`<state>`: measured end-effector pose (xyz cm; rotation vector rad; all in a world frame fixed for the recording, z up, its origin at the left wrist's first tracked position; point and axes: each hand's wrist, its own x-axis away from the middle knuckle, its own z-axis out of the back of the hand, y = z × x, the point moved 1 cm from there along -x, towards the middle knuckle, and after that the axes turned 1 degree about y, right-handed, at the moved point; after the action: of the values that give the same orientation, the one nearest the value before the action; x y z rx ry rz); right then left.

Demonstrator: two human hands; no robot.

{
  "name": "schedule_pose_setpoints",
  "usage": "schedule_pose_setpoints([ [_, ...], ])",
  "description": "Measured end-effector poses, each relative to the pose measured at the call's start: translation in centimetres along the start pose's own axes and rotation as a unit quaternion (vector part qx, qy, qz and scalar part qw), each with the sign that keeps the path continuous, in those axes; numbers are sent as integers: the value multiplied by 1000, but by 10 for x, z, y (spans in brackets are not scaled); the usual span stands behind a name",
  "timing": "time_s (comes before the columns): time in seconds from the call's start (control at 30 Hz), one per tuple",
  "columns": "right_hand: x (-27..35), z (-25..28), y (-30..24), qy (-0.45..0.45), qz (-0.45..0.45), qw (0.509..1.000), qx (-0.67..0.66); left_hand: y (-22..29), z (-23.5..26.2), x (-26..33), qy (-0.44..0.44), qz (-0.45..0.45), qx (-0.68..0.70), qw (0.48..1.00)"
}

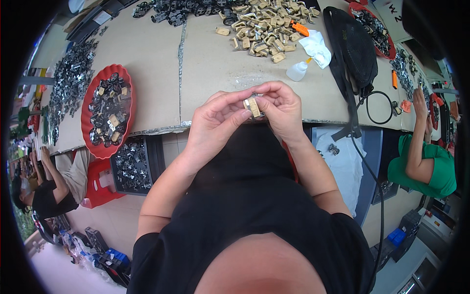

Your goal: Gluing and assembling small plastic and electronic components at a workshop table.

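Just past the table's near edge, my left hand (214,120) and my right hand (283,111) meet over my lap. Between their thumbs and fingers is a small tan plastic part (253,107), gripped from both sides. Something dark shows at its edge, but the fingers hide most of it. Farther back lies a heap of similar tan parts (267,34). Beside that heap, on its left, are black plastic parts (196,9), some of them wheel-like. To my left, a red scalloped tray (130,105) holds mixed black, grey and tan pieces.
A white squeeze bottle (295,72), a white cloth (316,50) and an orange-handled tool (299,28) lie near the tan heap. At right are a black mesh bag (355,54) and a hanging cable (374,171). Other people work at both sides, one in green (426,166).
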<state>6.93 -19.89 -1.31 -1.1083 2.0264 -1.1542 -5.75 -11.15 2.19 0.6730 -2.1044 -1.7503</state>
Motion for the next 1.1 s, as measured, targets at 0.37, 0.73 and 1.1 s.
schedule_pose_setpoints([
  [0.37,-21,11,6,-94,-185,978,5,-11,17,-1,-11,-7,-69,998],
  [0.73,-34,9,6,-110,-224,968,34,-19,25,0,-15,-49,-115,992],
  [1.1,-13,21,-11,76,-65,971,216,-18,31,-6,63,-63,-57,994],
])
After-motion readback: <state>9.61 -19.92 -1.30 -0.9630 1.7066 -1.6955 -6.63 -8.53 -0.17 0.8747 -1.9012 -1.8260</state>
